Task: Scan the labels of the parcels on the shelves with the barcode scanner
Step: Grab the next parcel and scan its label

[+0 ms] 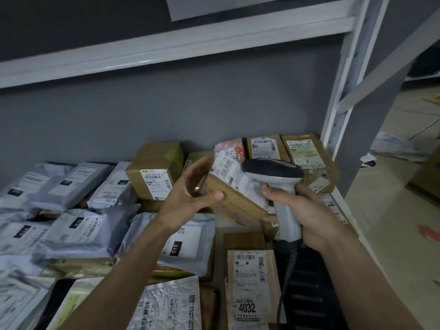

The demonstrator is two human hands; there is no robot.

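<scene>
Head view: left hand [190, 194] grips a tilted box [234, 198] above the shelf [342, 201], right hand [309, 210] grips scanner [273, 172] over its label [235, 177]; many parcels [81, 232] look unscanned.

The scanner [281, 186] has a black head and a pale grey handle. Just left of the scanner, a brown cardboard box [235, 198] carries a white label with black barcodes. Behind the scanner lies a pink parcel [228, 144]. Far left of the scanner are grey-lilac mailer bags [81, 232] with black "010" patches. Below the scanner, a tan envelope [252, 289] reads "4032" in black.
</scene>
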